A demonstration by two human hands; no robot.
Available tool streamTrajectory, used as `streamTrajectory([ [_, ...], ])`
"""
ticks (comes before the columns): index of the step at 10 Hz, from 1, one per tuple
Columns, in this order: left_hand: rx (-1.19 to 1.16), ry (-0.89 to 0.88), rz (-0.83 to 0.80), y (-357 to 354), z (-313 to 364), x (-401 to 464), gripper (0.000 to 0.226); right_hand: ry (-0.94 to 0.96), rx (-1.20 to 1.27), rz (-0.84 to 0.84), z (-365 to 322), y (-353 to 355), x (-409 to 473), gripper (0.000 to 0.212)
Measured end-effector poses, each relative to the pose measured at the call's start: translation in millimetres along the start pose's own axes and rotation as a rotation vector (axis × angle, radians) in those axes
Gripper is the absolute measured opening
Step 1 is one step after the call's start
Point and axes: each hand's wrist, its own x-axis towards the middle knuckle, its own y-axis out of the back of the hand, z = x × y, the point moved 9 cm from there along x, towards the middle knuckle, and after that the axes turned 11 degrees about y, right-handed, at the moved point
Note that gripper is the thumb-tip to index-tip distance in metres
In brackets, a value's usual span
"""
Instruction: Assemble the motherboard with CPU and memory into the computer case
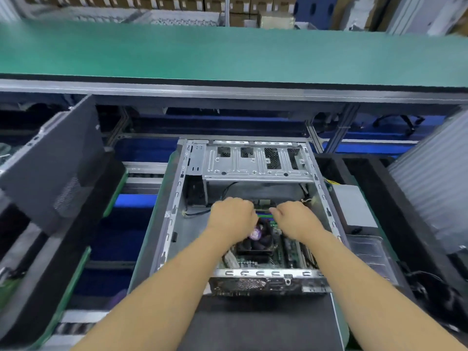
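Note:
An open silver computer case [174, 211] lies flat in front of me, its drive cage [255, 160] at the far end. Inside lies the green motherboard [286, 252] with a black CPU cooler fan [258, 239] on it. Both my hands are inside the case over the board's far edge. My left hand [231, 216] is curled with its fingers down on the board beside the fan. My right hand [295, 217] is curled the same way, close to the memory slots. The fingertips are hidden, so what they pinch cannot be made out.
A dark case side panel [55, 168] leans at the left. A grey power supply [352, 206] and a clear plastic tray [369, 254] sit right of the case. A green-topped bench [228, 51] runs across the back, with a black mat [253, 323] in front.

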Motion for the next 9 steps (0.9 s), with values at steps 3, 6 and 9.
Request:
streamTrajectory([
  [3, -0.174, 0.178, 0.061, 1.9, -28.7, -47.8, 0.044, -0.066, -0.070, 0.279, -33.6, 15.1, -84.0, 0.055],
  [6, -0.092, 0.118, 0.258, 27.0, -17.4, -58.3, 0.036, 0.002, -0.097, 0.347, -44.1, 21.7, -77.6, 0.046],
  [9, -0.119, 0.473, 0.247, 19.4, -46.6, -74.7, 0.039, 0.029, -0.019, 0.294, -42.7, 14.8, -83.4, 0.042],
])
